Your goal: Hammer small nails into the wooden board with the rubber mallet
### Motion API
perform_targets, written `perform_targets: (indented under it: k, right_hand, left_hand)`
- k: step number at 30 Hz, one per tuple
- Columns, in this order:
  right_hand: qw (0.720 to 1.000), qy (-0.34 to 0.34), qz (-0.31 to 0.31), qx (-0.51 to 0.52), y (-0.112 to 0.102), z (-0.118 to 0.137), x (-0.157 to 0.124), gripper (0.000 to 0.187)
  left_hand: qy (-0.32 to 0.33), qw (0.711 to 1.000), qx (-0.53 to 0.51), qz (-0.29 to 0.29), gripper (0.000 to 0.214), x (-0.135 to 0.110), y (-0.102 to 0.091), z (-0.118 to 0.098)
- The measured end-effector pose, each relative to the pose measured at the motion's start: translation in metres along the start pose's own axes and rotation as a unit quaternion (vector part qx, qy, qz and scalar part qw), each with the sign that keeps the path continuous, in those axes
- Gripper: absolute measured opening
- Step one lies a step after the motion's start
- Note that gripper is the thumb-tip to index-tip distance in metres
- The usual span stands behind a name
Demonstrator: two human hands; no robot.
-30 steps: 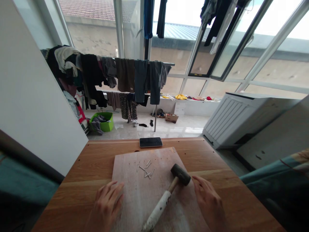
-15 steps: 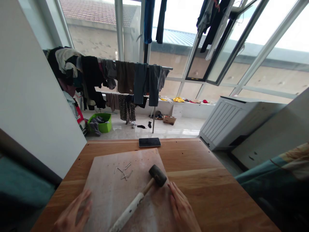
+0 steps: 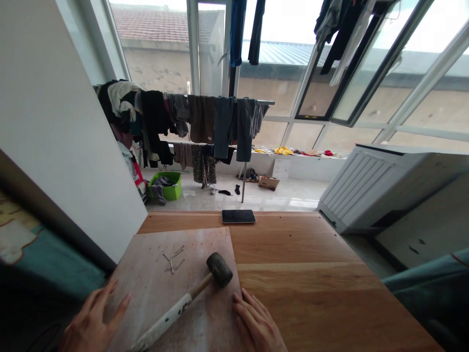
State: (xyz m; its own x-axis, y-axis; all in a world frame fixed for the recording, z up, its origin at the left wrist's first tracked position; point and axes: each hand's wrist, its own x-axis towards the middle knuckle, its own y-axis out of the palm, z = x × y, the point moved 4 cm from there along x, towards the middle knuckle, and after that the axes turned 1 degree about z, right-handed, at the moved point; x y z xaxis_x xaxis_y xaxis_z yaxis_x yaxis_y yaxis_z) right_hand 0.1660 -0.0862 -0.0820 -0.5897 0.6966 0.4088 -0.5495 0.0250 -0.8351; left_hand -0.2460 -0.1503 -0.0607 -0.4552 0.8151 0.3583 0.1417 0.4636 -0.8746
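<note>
A pale wooden board [image 3: 154, 288] lies on the left part of a brown wooden table [image 3: 311, 288]. On the board rest a rubber mallet [image 3: 190, 298] with a white paint-stained handle and several loose nails [image 3: 171, 259]. My left hand [image 3: 91, 322] lies flat on the board's left edge, fingers spread. My right hand [image 3: 256, 325] presses flat against the board's right edge, fingers stretched out, just right of the mallet head. Neither hand holds anything.
A dark phone [image 3: 238, 216] lies at the table's far edge. Beyond stand a clothes rack [image 3: 205, 122] hung with garments, a green basket [image 3: 166, 186], a white cabinet [image 3: 384, 181] on its side, and large windows. A white wall panel [image 3: 54, 146] stands left.
Both hands have slid the board, with mallet and nails on it, to the left across the table, so it has left the middle for the left edge.
</note>
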Motion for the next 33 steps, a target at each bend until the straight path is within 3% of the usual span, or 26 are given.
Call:
perform_targets:
  k: [6, 11, 17, 21, 26, 33]
  right_hand:
    - [0.992, 0.082, -0.089, -0.029, -0.044, -0.048, -0.045, 0.027]
    - [0.97, 0.179, -0.138, -0.085, -0.068, -0.085, -0.081, 0.039]
    - [0.942, 0.23, -0.224, -0.099, -0.071, -0.084, -0.092, 0.034]
    - [0.949, 0.249, -0.191, -0.019, -0.057, -0.064, -0.075, 0.031]
    - [0.948, 0.287, -0.134, 0.033, -0.046, -0.044, -0.044, 0.046]
    - [0.945, 0.316, -0.075, 0.047, -0.044, -0.056, -0.033, 0.059]
  left_hand:
    - [0.074, 0.994, -0.07, 0.025, 0.044, -0.024, 0.016, -0.062]
    - [0.179, 0.97, -0.161, 0.045, 0.035, -0.041, 0.035, -0.102]
    - [0.212, 0.959, -0.19, 0.021, 0.03, -0.034, 0.042, -0.124]
    - [0.245, 0.947, -0.204, 0.039, 0.027, -0.032, 0.048, -0.151]
    - [0.327, 0.926, -0.16, 0.099, 0.038, -0.031, 0.063, -0.195]
    - [0.418, 0.891, -0.075, 0.16, 0.066, -0.001, 0.109, -0.247]
